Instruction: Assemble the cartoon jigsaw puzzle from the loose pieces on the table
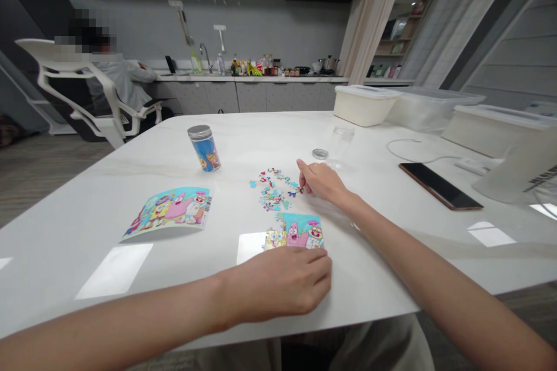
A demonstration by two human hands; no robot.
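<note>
My left hand point(278, 281) lies palm down on the white table point(82, 266), its fingertips against the lower edge of a part-assembled cartoon jigsaw puzzle point(298, 232). My right hand point(321, 181) sits just above the puzzle, its bunched fingertips at the right end of a scatter of small loose puzzle pieces point(273, 191). Whether those fingers pinch a piece, I cannot tell. To the left lies a printed picture card point(167, 213) with matching cartoon characters.
A blue cylindrical can point(204, 149) with a metal lid stands beyond the card. Further right are a small round lid point(319, 153), a clear jar point(340, 145), a dark smartphone point(439, 185), and white plastic boxes point(366, 105). A seated person point(117, 78) works at the back left.
</note>
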